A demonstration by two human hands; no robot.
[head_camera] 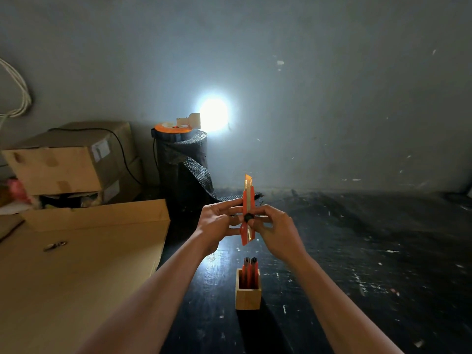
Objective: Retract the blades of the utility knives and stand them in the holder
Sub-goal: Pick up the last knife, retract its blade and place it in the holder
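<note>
I hold an orange utility knife [248, 200] upright in front of me, tip pointing up. My left hand [219, 221] grips its left side and my right hand [274, 226] grips its right side, thumb on the black slider knob. A short length of blade still shows at the tip. Below my hands a small wooden holder [247, 296] stands on the dark table, with two orange knives [250, 272] standing in it.
A flat sheet of cardboard [76, 272] lies on the left, with stacked cardboard boxes [69, 164] behind it. A black roll of bubble wrap [185, 164] stands at the back with a bright lamp [213, 114] shining above it. The dark scratched table [357, 251] stretches to the right.
</note>
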